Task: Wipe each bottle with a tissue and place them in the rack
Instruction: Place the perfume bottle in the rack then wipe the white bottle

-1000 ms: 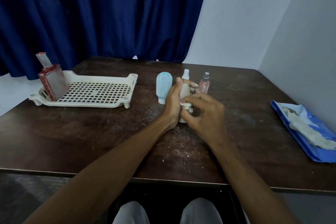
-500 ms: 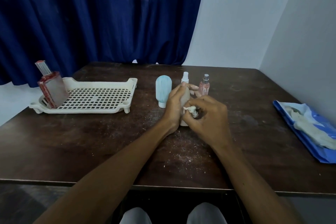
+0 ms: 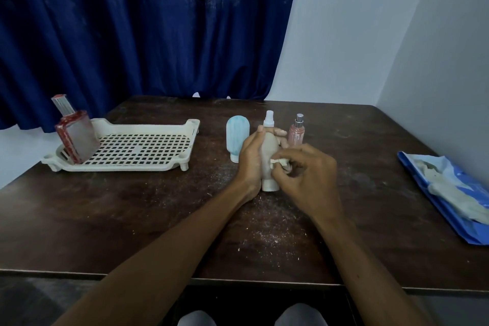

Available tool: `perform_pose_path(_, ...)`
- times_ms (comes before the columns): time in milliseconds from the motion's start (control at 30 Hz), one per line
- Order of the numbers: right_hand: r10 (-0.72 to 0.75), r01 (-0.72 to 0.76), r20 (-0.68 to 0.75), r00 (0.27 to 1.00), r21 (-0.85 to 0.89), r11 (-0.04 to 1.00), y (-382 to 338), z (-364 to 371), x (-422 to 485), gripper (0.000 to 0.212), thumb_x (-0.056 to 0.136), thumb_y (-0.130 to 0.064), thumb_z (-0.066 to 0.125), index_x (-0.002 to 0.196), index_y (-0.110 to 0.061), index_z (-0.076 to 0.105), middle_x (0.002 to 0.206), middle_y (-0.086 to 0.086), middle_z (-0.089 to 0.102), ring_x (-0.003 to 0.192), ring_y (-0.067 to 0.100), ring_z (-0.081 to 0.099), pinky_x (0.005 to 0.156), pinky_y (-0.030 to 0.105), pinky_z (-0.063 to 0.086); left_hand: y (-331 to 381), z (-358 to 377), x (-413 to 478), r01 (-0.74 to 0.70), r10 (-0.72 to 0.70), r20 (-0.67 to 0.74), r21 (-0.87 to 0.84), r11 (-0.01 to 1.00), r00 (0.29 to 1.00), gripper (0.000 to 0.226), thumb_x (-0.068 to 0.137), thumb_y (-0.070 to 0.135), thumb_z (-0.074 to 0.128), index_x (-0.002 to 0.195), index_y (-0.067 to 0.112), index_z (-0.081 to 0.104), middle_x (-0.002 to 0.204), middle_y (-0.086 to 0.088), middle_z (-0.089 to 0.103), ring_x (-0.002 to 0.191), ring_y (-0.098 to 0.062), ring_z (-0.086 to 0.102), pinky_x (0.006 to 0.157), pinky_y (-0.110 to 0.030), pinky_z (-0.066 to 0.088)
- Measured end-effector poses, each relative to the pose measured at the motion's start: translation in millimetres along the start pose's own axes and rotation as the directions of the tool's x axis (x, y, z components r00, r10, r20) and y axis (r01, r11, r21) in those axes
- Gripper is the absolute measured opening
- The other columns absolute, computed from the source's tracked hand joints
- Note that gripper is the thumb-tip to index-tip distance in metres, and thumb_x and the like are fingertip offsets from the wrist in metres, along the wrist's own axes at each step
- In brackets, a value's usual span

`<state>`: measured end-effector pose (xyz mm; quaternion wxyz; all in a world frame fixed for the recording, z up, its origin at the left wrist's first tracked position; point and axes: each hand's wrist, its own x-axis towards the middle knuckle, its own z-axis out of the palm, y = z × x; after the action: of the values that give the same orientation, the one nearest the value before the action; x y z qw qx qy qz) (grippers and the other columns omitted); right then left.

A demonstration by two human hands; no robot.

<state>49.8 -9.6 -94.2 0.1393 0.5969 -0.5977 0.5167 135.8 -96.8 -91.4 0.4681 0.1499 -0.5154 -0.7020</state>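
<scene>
We see both hands busy on one beige bottle point(image 3: 267, 149) at the middle of the counter point(image 3: 127, 222).

Nearest us, two knees point(image 3: 197, 320) show below the counter's front edge, and pale crumbs speckle the dark wood ahead of them. Further in, the left hand point(image 3: 251, 160) curls its fingers and thumb round the beige bottle, which stands upright, cap down, on the counter. The right hand point(image 3: 311, 176) pinches a small crumpled tissue point(image 3: 279, 163) against the bottle's right side. Just behind the hands a blue bottle point(image 3: 237, 137), a white spray bottle point(image 3: 269, 119) and a pink spray bottle point(image 3: 296, 135) stand in a row. Well to the left, the white rack point(image 3: 119, 167) holds a red bottle point(image 3: 77, 137), tilted, at its left end. At the right edge lies a blue packet point(image 3: 447, 216) with pale tissues on it. A dark blue curtain point(image 3: 137, 29) hangs beyond.
</scene>
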Motion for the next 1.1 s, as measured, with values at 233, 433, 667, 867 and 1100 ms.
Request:
perform_pose_path(233, -0.062, 0.063, -0.031, 0.998, 0.045, 0.997, -1.7, 0.1, -0.4, 0.018, 0.08, -0.004, 0.078, 0.098, -0.009, 0.079, 0.095, 0.003, 0.073, 0.082, 0.007, 0.067, 0.076, 0.017, 0.055, -1.1, -0.8, 0.4, 0.016, -0.016, 0.021, 0.001, 1.0, 1.0, 0.045, 0.109, 0.03, 0.029, 0.103, -0.002, 0.06, 0.083, -0.004, 0.067, 0.071, -0.012, 0.063, 0.064, -0.023, 0.054)
perform_pose_path(433, -0.002, 0.002, -0.069, 0.998, 0.001, 1.0, 3.3, -0.3, 0.0, 0.021, 0.077, -0.002, 0.08, 0.096, -0.011, 0.079, 0.093, 0.002, 0.072, 0.08, 0.009, 0.067, 0.072, 0.02, 0.055, -2.3, -1.1, 0.8, 0.03, -0.03, 0.049, 0.002, 1.0, 0.998, 0.046, 0.108, 0.033, 0.029, 0.103, -0.001, 0.06, 0.085, -0.007, 0.067, 0.074, -0.014, 0.064, 0.071, -0.026, 0.055)
perform_pose_path(667, -0.069, 0.068, 0.003, 0.998, 0.044, 0.997, -5.6, 2.1, -1.4, 0.018, 0.079, -0.018, 0.069, 0.091, -0.01, 0.08, 0.091, 0.002, 0.071, 0.08, 0.005, 0.065, 0.078, 0.004, 0.045, -1.6, -3.5, 1.0, 0.025, -0.027, 0.045, 0.049, 0.998, 0.999, 0.047, 0.108, 0.032, 0.028, 0.1, 0.001, 0.061, 0.084, -0.002, 0.066, 0.074, -0.011, 0.062, 0.07, -0.024, 0.054)
perform_pose_path(867, -0.029, 0.03, -0.055, 0.998, 0.005, 1.0, 0.9, -1.1, -0.8, 0.021, 0.079, -0.004, 0.08, 0.1, -0.009, 0.079, 0.098, 0.003, 0.072, 0.086, 0.008, 0.067, 0.08, 0.012, 0.052, 3.4, -6.6, -0.9, 0.114, -0.108, 0.151, -0.032, 0.993, 0.983, 0.043, 0.108, 0.03, 0.026, 0.105, 0.004, 0.059, 0.084, -0.002, 0.069, 0.075, -0.012, 0.063, 0.071, -0.024, 0.053)
perform_pose_path(1100, -0.128, 0.124, 0.058, 0.99, 0.08, 0.989, -5.4, 1.4, -1.9, 0.02, 0.072, -0.004, 0.079, 0.091, -0.01, 0.08, 0.092, 0.003, 0.071, 0.084, 0.004, 0.064, 0.081, 0.005, 0.046, 1.9, -6.9, -0.3, 0.099, -0.103, 0.108, 0.035, 0.994, 0.989, 0.043, 0.109, 0.032, 0.027, 0.096, 0.009, 0.062, 0.081, 0.002, 0.067, 0.077, -0.012, 0.061, 0.073, -0.027, 0.051)
